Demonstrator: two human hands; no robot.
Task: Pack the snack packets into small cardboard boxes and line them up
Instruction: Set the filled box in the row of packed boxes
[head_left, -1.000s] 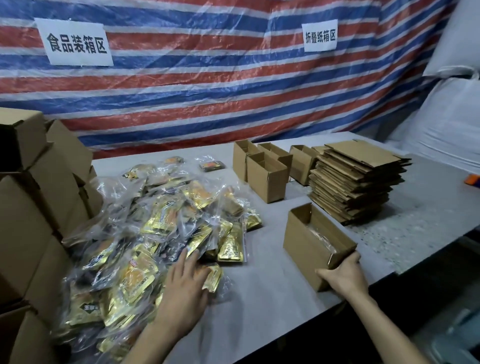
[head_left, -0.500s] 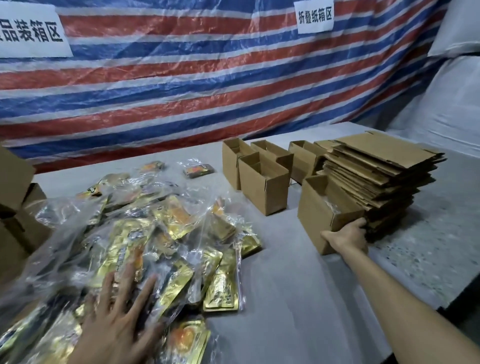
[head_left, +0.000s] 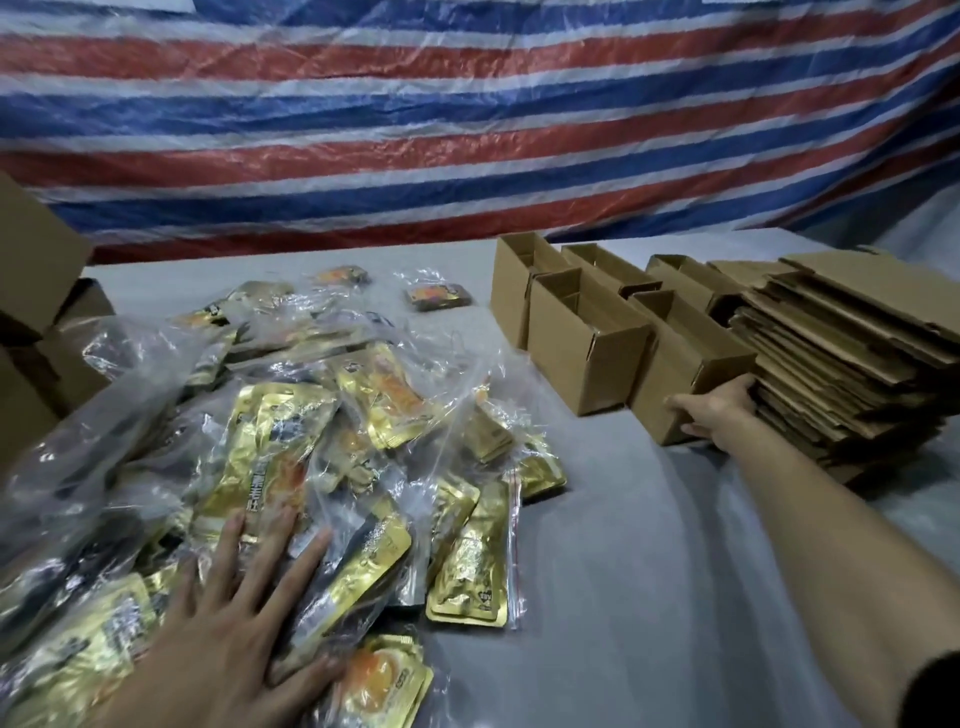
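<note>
Snack packets (head_left: 291, 467): gold foil pouches in clear zip bags, heaped over left half of table (head_left: 649, 571); too overlapped to count. Two stray packets (head_left: 439, 297) lying apart toward far edge.
Left hand (head_left: 234, 639): palm down on near side of heap, fingers straight and spread, pressing on bags.
Small cardboard boxes (head_left: 587, 343): five, upright, open-topped, clustered right of centre near far edge; three in back row, two in front, touching.
Right hand (head_left: 717, 410): arm stretched forward, thumb on near end face of front-right box (head_left: 675, 374), fingers curled round its right corner, gripping.
Flattened cartons (head_left: 841, 353): one stack at right edge, just beside front-right box; count unreadable.
</note>
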